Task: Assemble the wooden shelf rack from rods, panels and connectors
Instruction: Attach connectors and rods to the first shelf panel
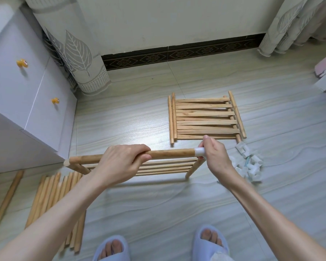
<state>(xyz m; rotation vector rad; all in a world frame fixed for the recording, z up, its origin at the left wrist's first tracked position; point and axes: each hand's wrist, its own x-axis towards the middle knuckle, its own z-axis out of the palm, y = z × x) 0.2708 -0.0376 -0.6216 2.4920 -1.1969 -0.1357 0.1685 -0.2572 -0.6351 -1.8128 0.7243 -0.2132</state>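
Observation:
A slatted wooden shelf panel (167, 166) stands on edge on the floor in front of me. My left hand (119, 162) grips its thick top rod (169, 153) near the middle. At the rod's right end sits a white plastic connector (199, 152), and my right hand (215, 157) pinches it with thumb and fingers curled round it. Farther back, stacked slatted panels (205, 119) lie flat. A pile of white connectors (250, 166) lies to the right of my right hand. Several loose rods (53, 200) lie at the lower left, partly hidden by my left forearm.
A white cabinet (23, 102) with yellow knobs stands at the left. Curtains (77, 53) hang at the back left and back right in front of the wall. One long rod (6, 202) lies at the far left. My feet in blue slippers (111, 249) are at the bottom.

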